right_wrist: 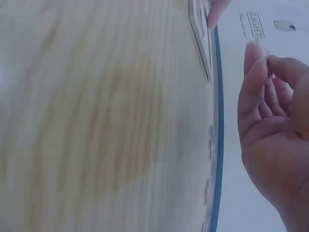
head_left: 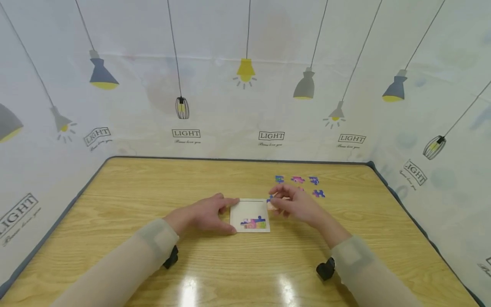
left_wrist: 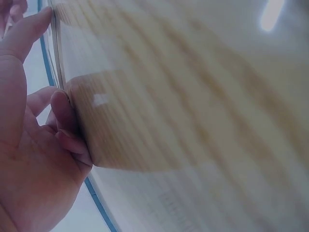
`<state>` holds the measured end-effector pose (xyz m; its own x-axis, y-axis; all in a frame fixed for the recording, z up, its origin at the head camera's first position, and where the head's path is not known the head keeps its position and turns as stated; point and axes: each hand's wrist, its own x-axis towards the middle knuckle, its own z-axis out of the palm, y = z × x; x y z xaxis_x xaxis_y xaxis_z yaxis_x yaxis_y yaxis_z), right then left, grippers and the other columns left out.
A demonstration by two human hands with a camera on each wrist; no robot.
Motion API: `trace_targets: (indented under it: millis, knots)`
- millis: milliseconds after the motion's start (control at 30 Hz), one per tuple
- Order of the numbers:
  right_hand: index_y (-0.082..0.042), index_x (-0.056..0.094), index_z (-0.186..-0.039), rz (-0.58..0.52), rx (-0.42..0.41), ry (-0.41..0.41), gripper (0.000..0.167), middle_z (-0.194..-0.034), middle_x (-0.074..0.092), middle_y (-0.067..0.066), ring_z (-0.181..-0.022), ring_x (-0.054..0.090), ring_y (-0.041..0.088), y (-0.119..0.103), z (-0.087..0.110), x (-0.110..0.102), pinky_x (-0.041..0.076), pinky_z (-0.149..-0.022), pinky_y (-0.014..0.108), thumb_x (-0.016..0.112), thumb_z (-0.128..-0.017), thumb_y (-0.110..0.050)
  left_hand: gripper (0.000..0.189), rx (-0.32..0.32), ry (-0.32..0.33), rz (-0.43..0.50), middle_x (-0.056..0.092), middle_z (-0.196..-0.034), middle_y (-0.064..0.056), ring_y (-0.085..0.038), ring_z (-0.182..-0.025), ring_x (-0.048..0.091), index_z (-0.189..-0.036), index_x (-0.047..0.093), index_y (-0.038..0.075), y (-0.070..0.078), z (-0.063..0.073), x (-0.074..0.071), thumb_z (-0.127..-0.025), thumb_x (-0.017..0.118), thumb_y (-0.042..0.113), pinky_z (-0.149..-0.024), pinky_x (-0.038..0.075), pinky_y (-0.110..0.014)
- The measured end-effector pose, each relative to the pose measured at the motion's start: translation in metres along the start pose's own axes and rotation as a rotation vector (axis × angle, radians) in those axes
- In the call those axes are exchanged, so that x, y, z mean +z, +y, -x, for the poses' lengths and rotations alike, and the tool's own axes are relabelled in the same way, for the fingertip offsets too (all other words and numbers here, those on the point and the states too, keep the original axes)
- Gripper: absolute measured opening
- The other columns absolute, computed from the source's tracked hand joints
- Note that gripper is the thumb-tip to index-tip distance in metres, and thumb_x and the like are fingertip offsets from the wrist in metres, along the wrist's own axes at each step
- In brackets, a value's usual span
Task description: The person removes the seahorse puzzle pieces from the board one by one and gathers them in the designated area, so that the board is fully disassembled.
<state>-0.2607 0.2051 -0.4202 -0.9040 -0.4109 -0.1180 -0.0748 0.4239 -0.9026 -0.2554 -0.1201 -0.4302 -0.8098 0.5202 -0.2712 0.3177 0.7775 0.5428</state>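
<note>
A small square white puzzle tray (head_left: 249,209) lies on the table, with joined colourful puzzle pieces (head_left: 255,223) along its lower right. My left hand (head_left: 209,213) is at the tray's left side, index finger touching the upper left corner and thumb the lower left, both fairly straight. In the left wrist view, the left hand's other fingers (left_wrist: 72,140) rest bent against the table. My right hand (head_left: 295,204) pinches a puzzle piece (head_left: 271,204) between thumb and fingers, just off the tray's right edge. Fingers partly hide that piece; in the right wrist view it shows edge-on.
Several loose puzzle pieces (head_left: 313,180) lie on the wooden table (head_left: 153,183) beyond my right hand, one partly hidden by it. A wall sheet (head_left: 222,94) printed with lamps surrounds the table's dark edge. Each wrist carries a black camera (head_left: 326,269).
</note>
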Motion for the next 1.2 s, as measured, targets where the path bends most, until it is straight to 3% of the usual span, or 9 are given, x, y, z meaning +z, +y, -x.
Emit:
trace_targets:
  millis: [200, 467, 633, 933, 1200]
  knots:
    - [-0.001, 0.063, -0.140, -0.009, 0.043, 0.047, 0.040, -0.118, 0.065, 0.016, -0.092, 0.073, 0.022, 0.016, 0.008, -0.022, 0.064, -0.083, 0.034, 0.076, -0.104, -0.015, 0.098, 0.016, 0.002, -0.014, 0.053, -0.119, -0.002, -0.021, -0.107, 0.053, -0.171, 0.042, 0.033, 0.002, -0.002, 0.000, -0.088, 0.087, 0.060, -0.095, 0.046, -0.042]
    - [0.005, 0.058, -0.146, -0.032, 0.090, 0.007, 0.050, -0.126, 0.060, 0.020, -0.102, 0.072, 0.020, 0.028, 0.012, -0.037, 0.064, -0.092, 0.033, 0.073, -0.100, -0.004, 0.099, 0.000, -0.005, 0.002, 0.053, -0.120, -0.002, -0.021, -0.109, 0.052, -0.170, 0.042, 0.033, 0.002, -0.001, 0.000, -0.087, 0.088, 0.059, -0.097, 0.045, -0.043]
    - [0.004, 0.060, -0.143, 0.018, 0.100, 0.006, 0.047, -0.123, 0.062, 0.020, -0.100, 0.071, 0.020, 0.033, 0.012, -0.037, 0.065, -0.089, 0.032, 0.074, -0.099, -0.002, 0.098, 0.002, -0.007, 0.007, 0.053, -0.121, -0.002, -0.021, -0.110, 0.052, -0.171, 0.042, 0.033, 0.000, -0.001, 0.000, -0.088, 0.088, 0.059, -0.098, 0.046, -0.044]
    - [-0.005, 0.064, -0.135, 0.254, 0.096, 0.016, 0.036, -0.110, 0.068, 0.012, -0.087, 0.066, 0.020, 0.029, 0.006, -0.028, 0.060, -0.079, 0.034, 0.077, -0.104, -0.017, 0.099, 0.001, -0.003, 0.001, 0.054, -0.123, -0.002, -0.021, -0.110, 0.053, -0.171, 0.041, 0.034, -0.002, 0.000, -0.001, -0.088, 0.087, 0.060, -0.100, 0.046, -0.045]
    - [-0.006, 0.065, -0.131, 0.269, 0.076, 0.025, 0.030, -0.101, 0.066, 0.009, -0.082, 0.062, 0.020, 0.034, 0.006, -0.026, 0.058, -0.074, 0.032, 0.076, -0.105, -0.017, 0.099, 0.018, 0.008, -0.006, 0.054, -0.120, -0.003, -0.021, -0.108, 0.053, -0.171, 0.042, 0.031, -0.002, -0.002, 0.000, -0.088, 0.088, 0.058, -0.098, 0.047, -0.043]
